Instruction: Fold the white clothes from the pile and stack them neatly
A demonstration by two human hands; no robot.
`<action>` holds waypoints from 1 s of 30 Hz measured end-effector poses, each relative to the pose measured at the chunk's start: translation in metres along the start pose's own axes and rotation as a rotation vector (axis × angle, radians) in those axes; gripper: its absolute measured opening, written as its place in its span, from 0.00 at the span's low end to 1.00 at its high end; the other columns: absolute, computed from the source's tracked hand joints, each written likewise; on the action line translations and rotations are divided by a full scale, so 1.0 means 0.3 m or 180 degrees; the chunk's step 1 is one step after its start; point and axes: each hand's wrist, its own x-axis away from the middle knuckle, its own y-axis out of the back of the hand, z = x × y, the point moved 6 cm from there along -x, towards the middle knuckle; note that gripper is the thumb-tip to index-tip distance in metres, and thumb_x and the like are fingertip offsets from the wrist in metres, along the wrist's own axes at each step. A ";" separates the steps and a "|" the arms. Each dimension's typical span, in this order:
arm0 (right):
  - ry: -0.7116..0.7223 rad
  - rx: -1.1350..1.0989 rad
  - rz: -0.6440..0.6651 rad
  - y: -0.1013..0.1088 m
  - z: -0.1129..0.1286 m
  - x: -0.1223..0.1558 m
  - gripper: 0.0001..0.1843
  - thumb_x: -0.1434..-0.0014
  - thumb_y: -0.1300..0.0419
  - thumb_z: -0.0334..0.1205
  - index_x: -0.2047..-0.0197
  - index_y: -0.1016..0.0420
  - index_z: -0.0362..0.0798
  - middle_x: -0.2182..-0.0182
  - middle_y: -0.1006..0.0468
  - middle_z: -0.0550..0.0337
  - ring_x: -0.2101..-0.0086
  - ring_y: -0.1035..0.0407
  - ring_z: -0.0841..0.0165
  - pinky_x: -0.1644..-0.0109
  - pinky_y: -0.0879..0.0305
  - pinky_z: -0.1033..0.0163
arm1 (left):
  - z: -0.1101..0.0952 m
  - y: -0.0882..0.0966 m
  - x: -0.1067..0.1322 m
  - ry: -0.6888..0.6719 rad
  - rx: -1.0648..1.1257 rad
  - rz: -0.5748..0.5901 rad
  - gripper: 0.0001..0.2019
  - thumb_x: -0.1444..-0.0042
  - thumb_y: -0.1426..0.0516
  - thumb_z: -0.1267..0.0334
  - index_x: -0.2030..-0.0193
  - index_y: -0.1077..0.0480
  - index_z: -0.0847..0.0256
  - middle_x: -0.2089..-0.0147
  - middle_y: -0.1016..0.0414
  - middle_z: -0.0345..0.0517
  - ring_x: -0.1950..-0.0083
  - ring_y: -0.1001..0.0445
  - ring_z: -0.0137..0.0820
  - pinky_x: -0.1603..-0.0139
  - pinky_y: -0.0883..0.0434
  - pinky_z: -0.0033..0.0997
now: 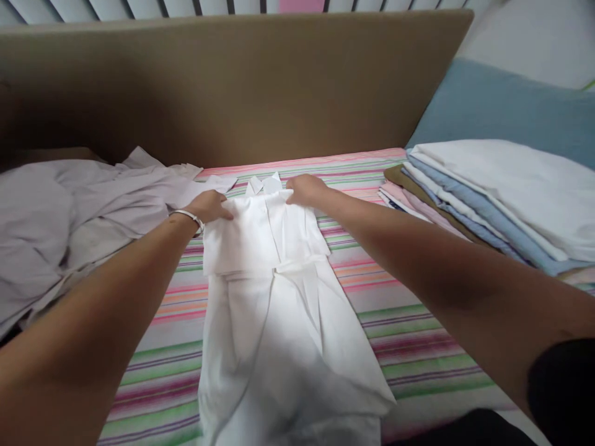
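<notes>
A white garment [264, 322], apparently a shirt with pointed collar tips at its far end, lies lengthwise in front of me, partly folded. My left hand [210, 206] pinches its far left corner, the thumb on top of the cloth. At the far right corner, my right hand [305, 189] has its fingers closed on the same cloth. Between the two hands the far edge is drawn straight. Loose creases run through the near half, and its lower end passes out of view at the bottom.
A striped bedsheet [171, 365] lies beneath. Rumpled pale clothes [83, 210] are heaped at the left. On the right stands a stack of folded clothes [515, 192], white on top. A brown padded headboard-like panel [242, 87] rises behind, with a blue surface [511, 105] at the far right.
</notes>
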 end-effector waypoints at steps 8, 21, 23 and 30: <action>0.0110 -0.0157 -0.0909 0.136 -0.013 0.082 0.12 0.46 0.43 0.42 0.59 0.28 0.46 0.63 0.25 0.56 0.61 0.34 0.63 0.60 0.45 0.63 | -0.038 0.135 0.109 -0.0069 -0.0442 -0.0967 0.15 0.52 0.44 0.53 0.64 0.29 0.61 0.66 0.27 0.45 0.61 0.30 0.36 0.63 0.39 0.30; 0.1189 0.0069 -0.1188 0.004 0.107 0.917 0.07 0.47 0.46 0.31 0.66 0.29 0.46 0.68 0.26 0.56 0.61 0.36 0.63 0.44 0.57 0.54 | -0.192 -0.103 0.908 -0.1310 -0.0662 -0.1516 0.06 0.51 0.48 0.70 0.67 0.30 0.59 0.67 0.29 0.45 0.61 0.33 0.37 0.44 0.47 0.47; 0.1164 0.0019 -0.0982 -0.108 0.119 1.027 0.06 0.47 0.46 0.30 0.67 0.29 0.47 0.69 0.27 0.57 0.62 0.36 0.64 0.43 0.58 0.54 | -0.219 -0.208 1.007 -0.1385 -0.0702 -0.1284 0.07 0.50 0.49 0.72 0.68 0.31 0.59 0.68 0.29 0.44 0.62 0.33 0.36 0.43 0.47 0.48; 0.0892 -0.0154 -0.0840 -0.241 0.111 1.149 0.08 0.47 0.46 0.30 0.65 0.28 0.49 0.66 0.27 0.57 0.61 0.37 0.64 0.44 0.56 0.55 | -0.246 -0.305 1.143 -0.1186 -0.0668 -0.1247 0.09 0.46 0.51 0.71 0.66 0.31 0.59 0.66 0.29 0.46 0.60 0.33 0.37 0.42 0.47 0.50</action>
